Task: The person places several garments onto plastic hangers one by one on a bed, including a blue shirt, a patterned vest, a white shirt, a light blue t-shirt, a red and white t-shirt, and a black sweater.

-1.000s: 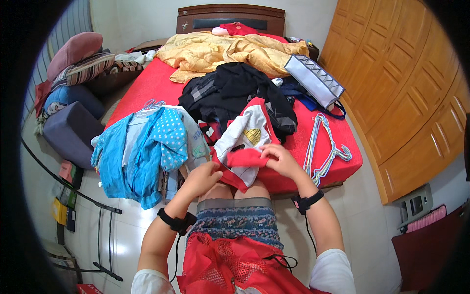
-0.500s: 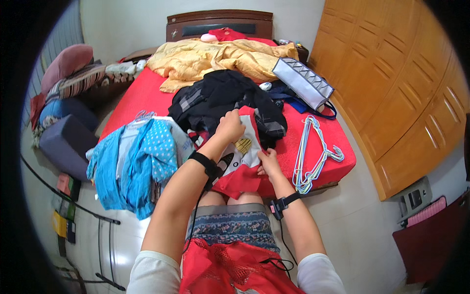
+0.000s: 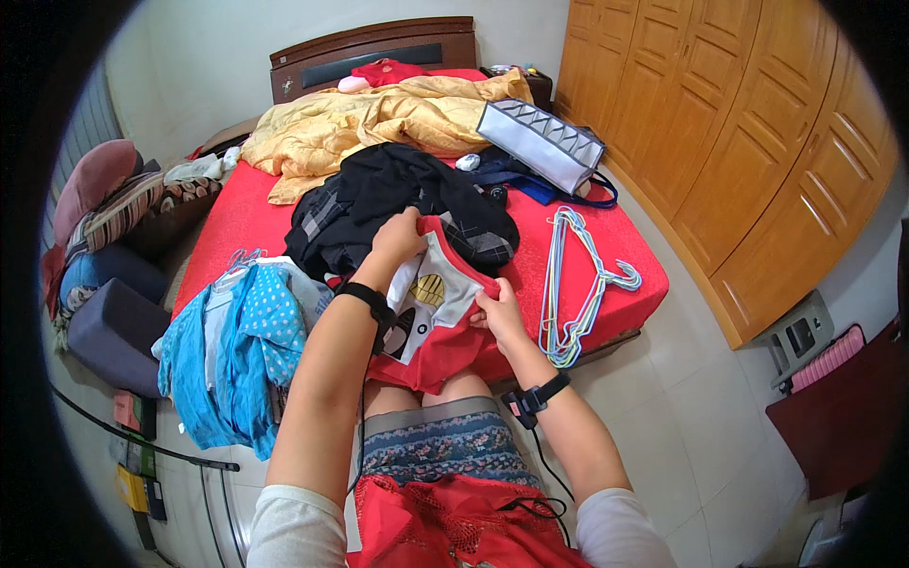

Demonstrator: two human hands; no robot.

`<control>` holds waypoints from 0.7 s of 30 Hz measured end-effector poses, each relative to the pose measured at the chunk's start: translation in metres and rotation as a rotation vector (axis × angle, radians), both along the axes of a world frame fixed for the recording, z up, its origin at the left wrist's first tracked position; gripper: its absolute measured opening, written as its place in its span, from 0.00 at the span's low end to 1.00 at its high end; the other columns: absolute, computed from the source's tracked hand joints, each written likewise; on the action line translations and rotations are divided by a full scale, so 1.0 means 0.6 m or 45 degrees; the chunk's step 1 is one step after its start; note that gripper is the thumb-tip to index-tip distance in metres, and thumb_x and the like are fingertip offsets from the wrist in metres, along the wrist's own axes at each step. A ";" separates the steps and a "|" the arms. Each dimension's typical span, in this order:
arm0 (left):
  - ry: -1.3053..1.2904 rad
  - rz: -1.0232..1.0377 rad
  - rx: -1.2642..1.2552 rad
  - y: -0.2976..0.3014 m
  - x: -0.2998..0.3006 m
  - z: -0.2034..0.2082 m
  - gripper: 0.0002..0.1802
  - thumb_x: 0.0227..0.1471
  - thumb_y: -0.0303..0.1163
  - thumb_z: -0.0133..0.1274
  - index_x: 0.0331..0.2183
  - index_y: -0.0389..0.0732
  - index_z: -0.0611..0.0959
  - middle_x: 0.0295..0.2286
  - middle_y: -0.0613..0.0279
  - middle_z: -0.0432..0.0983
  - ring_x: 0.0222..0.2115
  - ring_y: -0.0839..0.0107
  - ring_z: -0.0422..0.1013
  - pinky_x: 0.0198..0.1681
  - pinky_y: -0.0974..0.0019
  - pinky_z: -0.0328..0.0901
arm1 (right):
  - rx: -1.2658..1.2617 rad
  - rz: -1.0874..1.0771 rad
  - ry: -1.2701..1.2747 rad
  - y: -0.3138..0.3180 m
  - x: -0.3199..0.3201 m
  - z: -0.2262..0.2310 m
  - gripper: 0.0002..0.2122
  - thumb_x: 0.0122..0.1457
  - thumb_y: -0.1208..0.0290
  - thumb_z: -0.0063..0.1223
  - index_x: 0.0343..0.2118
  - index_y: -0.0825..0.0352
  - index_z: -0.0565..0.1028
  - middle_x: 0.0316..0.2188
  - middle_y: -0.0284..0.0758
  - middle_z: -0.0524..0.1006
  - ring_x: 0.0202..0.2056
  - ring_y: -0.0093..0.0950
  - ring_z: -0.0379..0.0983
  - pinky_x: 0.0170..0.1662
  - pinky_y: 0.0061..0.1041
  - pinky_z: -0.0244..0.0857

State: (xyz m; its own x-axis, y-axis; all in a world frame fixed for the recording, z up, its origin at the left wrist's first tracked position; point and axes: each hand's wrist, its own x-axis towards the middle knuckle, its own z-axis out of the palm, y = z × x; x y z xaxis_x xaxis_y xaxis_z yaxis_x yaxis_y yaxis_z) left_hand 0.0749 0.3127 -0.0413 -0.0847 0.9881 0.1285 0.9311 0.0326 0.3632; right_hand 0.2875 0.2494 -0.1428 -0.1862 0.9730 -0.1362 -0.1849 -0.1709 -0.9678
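A red and white shirt with a cartoon print lies at the bed's front edge, its lower red part hanging over my knees. At its upper left, my left hand is closed on the fabric by the red trim; the fingertips are partly hidden. My right hand pinches the shirt's right edge between thumb and fingers. Just beyond the shirt rises a heap of black clothes with some grey checked cloth. Several light-coloured hangers lie together to the right of my right hand.
Blue clothes on hangers drape over the bed's left front corner. A white and grey storage box sits at the right, with a yellow quilt behind. Wooden wardrobe doors line the right. A dark blue padded seat stands left.
The view has shifted, so the bed appears further left. My right hand has moved up along the shirt's edge, lifting its red border. My left hand keeps its hold at the top.
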 end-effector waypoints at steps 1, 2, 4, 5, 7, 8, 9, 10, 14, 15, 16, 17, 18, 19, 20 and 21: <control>0.000 0.013 0.001 -0.011 -0.013 0.001 0.20 0.42 0.34 0.58 0.41 0.42 0.77 0.43 0.49 0.74 0.43 0.51 0.71 0.44 0.55 0.67 | -0.011 0.007 0.009 -0.010 -0.002 0.017 0.16 0.62 0.70 0.47 0.51 0.61 0.58 0.32 0.36 0.74 0.21 0.25 0.73 0.23 0.24 0.71; -0.028 0.015 0.172 -0.021 -0.023 0.003 0.19 0.41 0.35 0.59 0.39 0.42 0.78 0.40 0.50 0.74 0.41 0.52 0.72 0.42 0.55 0.68 | 0.002 0.050 -0.023 -0.016 0.001 0.031 0.16 0.65 0.68 0.43 0.52 0.61 0.55 0.37 0.41 0.74 0.23 0.29 0.77 0.24 0.26 0.73; -0.156 0.005 0.398 -0.050 -0.025 0.030 0.13 0.39 0.35 0.60 0.30 0.40 0.78 0.34 0.53 0.73 0.35 0.52 0.72 0.38 0.56 0.68 | 0.020 0.059 -0.005 -0.023 0.013 0.054 0.16 0.66 0.68 0.40 0.53 0.59 0.53 0.38 0.43 0.73 0.23 0.31 0.78 0.24 0.26 0.73; -0.199 -0.011 0.499 -0.062 -0.041 0.040 0.12 0.40 0.34 0.60 0.27 0.38 0.77 0.32 0.52 0.73 0.33 0.53 0.72 0.36 0.57 0.67 | 0.022 0.088 0.003 -0.028 0.012 0.067 0.17 0.66 0.68 0.40 0.54 0.59 0.52 0.39 0.43 0.73 0.23 0.32 0.78 0.24 0.26 0.73; -0.413 -0.060 0.522 -0.084 -0.077 0.065 0.12 0.41 0.34 0.60 0.26 0.37 0.76 0.26 0.52 0.73 0.29 0.55 0.72 0.33 0.59 0.66 | 0.141 0.098 -0.085 -0.031 0.010 0.082 0.13 0.66 0.69 0.41 0.49 0.60 0.56 0.37 0.41 0.73 0.21 0.29 0.77 0.24 0.24 0.73; -0.539 -0.046 0.514 -0.103 -0.075 0.090 0.13 0.42 0.34 0.60 0.26 0.36 0.76 0.22 0.52 0.73 0.25 0.56 0.71 0.30 0.60 0.65 | 0.284 0.059 -0.171 -0.024 0.014 0.083 0.11 0.65 0.70 0.43 0.47 0.62 0.58 0.37 0.40 0.73 0.22 0.27 0.76 0.24 0.23 0.72; -0.450 -0.083 0.665 -0.111 -0.082 0.101 0.12 0.43 0.33 0.60 0.26 0.37 0.75 0.19 0.56 0.73 0.20 0.63 0.70 0.25 0.63 0.65 | 0.427 0.020 -0.256 -0.017 0.017 0.084 0.09 0.63 0.72 0.45 0.44 0.63 0.60 0.36 0.38 0.73 0.23 0.24 0.75 0.24 0.22 0.71; -0.547 -0.099 0.628 -0.122 -0.099 0.116 0.12 0.44 0.33 0.59 0.25 0.37 0.74 0.19 0.59 0.72 0.19 0.67 0.69 0.23 0.65 0.64 | 0.567 0.011 -0.208 -0.007 0.017 0.086 0.08 0.61 0.76 0.47 0.40 0.65 0.62 0.34 0.35 0.73 0.25 0.21 0.73 0.26 0.20 0.70; -1.031 -0.185 0.502 -0.185 -0.144 0.171 0.08 0.49 0.30 0.55 0.26 0.40 0.72 0.18 0.70 0.66 0.13 0.79 0.59 0.14 0.73 0.53 | 0.744 0.013 -0.625 -0.003 0.019 0.165 0.11 0.52 0.70 0.57 0.34 0.72 0.73 0.25 0.42 0.77 0.25 0.28 0.74 0.29 0.30 0.68; -1.039 -0.204 0.564 -0.196 -0.145 0.184 0.08 0.50 0.30 0.54 0.27 0.40 0.72 0.18 0.70 0.65 0.13 0.80 0.58 0.14 0.74 0.51 | 0.954 -0.083 -0.764 0.014 0.021 0.176 0.13 0.52 0.66 0.57 0.32 0.73 0.74 0.25 0.45 0.77 0.26 0.33 0.75 0.31 0.33 0.66; -1.154 -0.176 0.453 -0.208 -0.161 0.195 0.08 0.51 0.30 0.54 0.28 0.40 0.71 0.18 0.69 0.65 0.13 0.81 0.58 0.14 0.74 0.52 | 0.900 -0.051 -0.712 0.010 0.016 0.206 0.12 0.52 0.66 0.56 0.31 0.73 0.74 0.26 0.45 0.77 0.27 0.34 0.74 0.32 0.33 0.66; -1.140 -0.166 0.501 -0.218 -0.165 0.207 0.07 0.52 0.31 0.54 0.30 0.41 0.72 0.18 0.69 0.65 0.14 0.82 0.59 0.14 0.75 0.53 | 0.852 -0.025 -0.663 0.006 0.015 0.243 0.12 0.52 0.66 0.56 0.30 0.72 0.75 0.26 0.45 0.77 0.28 0.36 0.74 0.33 0.32 0.66; -1.082 -0.155 0.568 -0.229 -0.169 0.218 0.08 0.52 0.32 0.54 0.30 0.40 0.72 0.19 0.69 0.66 0.15 0.81 0.61 0.16 0.75 0.55 | 0.996 -0.102 -0.647 0.019 0.016 0.262 0.11 0.52 0.66 0.56 0.30 0.72 0.75 0.27 0.44 0.76 0.29 0.35 0.74 0.34 0.31 0.65; -1.025 -0.151 0.635 -0.237 -0.169 0.228 0.08 0.52 0.33 0.54 0.31 0.40 0.73 0.19 0.69 0.66 0.17 0.80 0.63 0.18 0.74 0.58 | 1.142 -0.188 -0.630 0.029 0.019 0.279 0.11 0.52 0.67 0.56 0.29 0.71 0.75 0.27 0.44 0.76 0.31 0.34 0.74 0.35 0.31 0.65; -1.025 -0.145 0.646 -0.248 -0.173 0.233 0.08 0.52 0.33 0.54 0.31 0.40 0.73 0.19 0.69 0.66 0.17 0.80 0.63 0.18 0.74 0.58 | 1.124 -0.222 -0.540 0.012 0.014 0.310 0.11 0.53 0.66 0.56 0.28 0.71 0.75 0.27 0.41 0.75 0.31 0.31 0.72 0.37 0.28 0.64; -0.909 -0.164 0.784 -0.259 -0.177 0.238 0.10 0.52 0.33 0.55 0.30 0.38 0.73 0.20 0.66 0.68 0.20 0.77 0.65 0.21 0.71 0.60 | 1.103 -0.221 -0.392 0.007 0.011 0.326 0.11 0.53 0.66 0.56 0.28 0.72 0.75 0.26 0.39 0.75 0.30 0.28 0.71 0.36 0.27 0.64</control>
State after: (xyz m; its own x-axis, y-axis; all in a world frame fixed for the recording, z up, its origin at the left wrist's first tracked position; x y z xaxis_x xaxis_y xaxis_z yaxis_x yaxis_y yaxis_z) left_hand -0.0311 0.1572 0.1014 -0.2399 0.7714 0.5894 0.4656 -0.4413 0.7671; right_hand 0.2938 0.2538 0.0530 -0.1054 0.7690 0.6305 0.1455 0.6391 -0.7552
